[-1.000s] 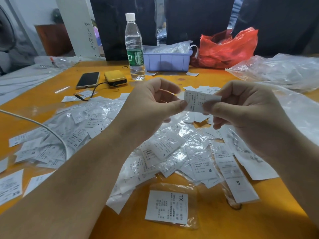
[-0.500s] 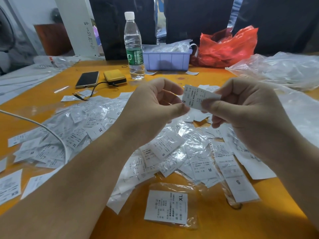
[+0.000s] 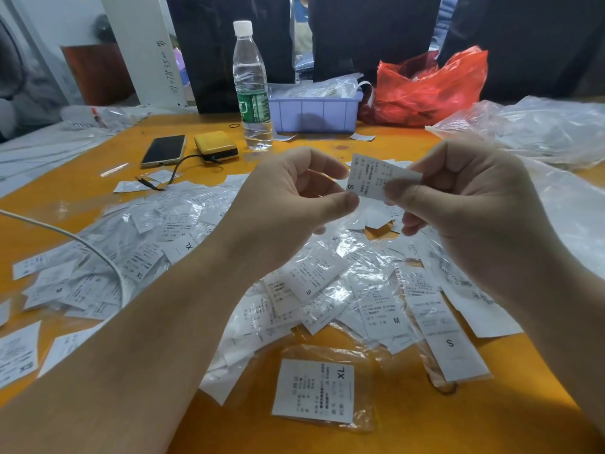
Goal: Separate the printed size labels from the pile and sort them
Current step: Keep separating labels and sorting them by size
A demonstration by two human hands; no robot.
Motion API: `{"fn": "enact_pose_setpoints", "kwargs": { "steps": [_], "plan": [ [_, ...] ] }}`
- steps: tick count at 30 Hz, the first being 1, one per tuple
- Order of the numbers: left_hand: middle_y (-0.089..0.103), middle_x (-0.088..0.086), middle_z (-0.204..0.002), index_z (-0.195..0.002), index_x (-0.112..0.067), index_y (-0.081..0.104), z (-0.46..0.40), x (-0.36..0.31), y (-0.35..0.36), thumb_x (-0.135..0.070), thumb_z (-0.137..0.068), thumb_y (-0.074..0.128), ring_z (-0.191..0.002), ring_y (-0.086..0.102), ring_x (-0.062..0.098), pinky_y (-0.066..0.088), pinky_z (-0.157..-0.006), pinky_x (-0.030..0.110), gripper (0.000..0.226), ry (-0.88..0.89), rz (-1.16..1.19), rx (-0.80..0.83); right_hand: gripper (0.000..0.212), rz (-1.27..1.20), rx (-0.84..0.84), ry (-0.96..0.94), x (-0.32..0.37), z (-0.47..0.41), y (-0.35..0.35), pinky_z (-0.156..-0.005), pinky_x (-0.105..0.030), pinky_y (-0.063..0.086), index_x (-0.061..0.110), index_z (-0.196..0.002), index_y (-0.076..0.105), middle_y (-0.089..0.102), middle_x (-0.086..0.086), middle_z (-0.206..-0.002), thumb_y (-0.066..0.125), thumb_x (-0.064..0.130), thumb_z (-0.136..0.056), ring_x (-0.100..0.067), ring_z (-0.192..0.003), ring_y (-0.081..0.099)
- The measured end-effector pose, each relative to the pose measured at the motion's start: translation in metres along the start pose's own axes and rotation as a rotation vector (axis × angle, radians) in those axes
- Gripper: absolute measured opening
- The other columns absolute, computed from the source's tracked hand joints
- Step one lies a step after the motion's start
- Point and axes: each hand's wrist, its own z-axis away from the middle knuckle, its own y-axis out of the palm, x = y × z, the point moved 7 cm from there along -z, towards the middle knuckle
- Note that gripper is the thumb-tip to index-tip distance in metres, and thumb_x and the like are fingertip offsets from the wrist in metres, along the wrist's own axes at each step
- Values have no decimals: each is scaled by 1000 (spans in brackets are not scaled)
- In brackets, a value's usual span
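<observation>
"S" printed on the held label (image 3: 376, 178), pinched above the pile. "XL" on the bagged label (image 3: 314, 391) nearest on the table (image 3: 491, 421); "M" (image 3: 396, 320) and "S" (image 3: 450, 343) on labels to its right, "S" (image 3: 308, 292) on a bagged one mid-pile, "XL" (image 3: 139, 275) and "M" (image 3: 59, 290) farther left. Handwritten digits on the white post (image 3: 147, 54), too unclear to read surely; fine print on labels and bottle illegible.

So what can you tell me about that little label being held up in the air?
The held label is a small white rectangle that looks like paper or fabric tape, printed with rows of fine text and a bold S near its left end. It is lifted above the pile, tilted down to the left. The right hand pinches its right end between thumb and fingers; the left hand is close by its left edge.
</observation>
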Motion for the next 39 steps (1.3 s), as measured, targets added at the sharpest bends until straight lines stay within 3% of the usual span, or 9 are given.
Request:
{"fn": "enact_pose_setpoints", "kwargs": {
  "steps": [6, 9, 15, 21, 31, 35, 39],
  "plan": [
    [73, -12, -75, -96, -14, 65, 0, 0, 0, -18, -80, 75, -65, 64, 2, 54, -60, 20, 20, -8, 59, 18, 16, 9, 10, 13, 0, -1, 0, -50, -20, 50, 7, -72, 61, 72, 2, -68, 72, 7, -84, -9, -49, 59],
    [73, -6, -77, -94, -17, 66, 0, 1, -2, -19, -78, 75, -66, 63, 5, 56, -61, 23, 19, -19, 86, 20, 17, 17, 22, 18, 0, -1, 1, -49, -20, 50, 6, -72, 60, 72, 2, -68, 72, 6, -84, -10, -49, 58],
    [73, -8, -76, -94, -16, 66, -1, 1, -2, -25, -73, 74, -66, 62, 5, 54, -60, 21, 24, -24, 91, 24, 13, 14, 71, 36, -3, -1, 4, -49, -21, 51, 1, -74, 62, 72, -6, -72, 72, 3, -82, -12, -50, 56],
    [72, -7, -74, -93, -16, 67, 0, 1, -4, -22, -80, 73, -66, 62, 7, 56, -61, 23, 15, -23, 107, 5, 12, 5, 146, 38, -3, -2, 5, -51, -25, 52, 3, -74, 63, 69, -14, -71, 72, 3, -81, -15, -51, 56],
    [72, -6, -73, -88, -15, 69, 0, 2, -3, -19, -82, 74, -67, 64, 8, 54, -60, 21, 9, -36, 98, 18, 9, 19, 262, 56, -5, -1, 12, -50, -26, 52, 1, -76, 64, 67, -17, -67, 72, -1, -79, -17, -52, 56],
    [75, -3, -83, -90, -15, 69, 2, 1, 4, -19, -79, 76, -74, 69, 9, 54, -58, 20, 13, -44, 76, 75, 6, 26, 315, 56, -7, 2, 18, -51, -24, 50, 2, -80, 67, 66, -7, -64, 73, 3, -79, -17, -52, 57],
    [75, 1, -88, -90, -15, 69, 2, 2, 5, -17, -77, 77, -76, 70, 11, 54, -58, 21, 15, -45, 82, 80, 25, -23, 355, 105, -9, 3, 21, -52, -24, 52, 0, -88, 68, 66, -4, -65, 72, 20, -72, -16, -54, 59]
  ]
}}
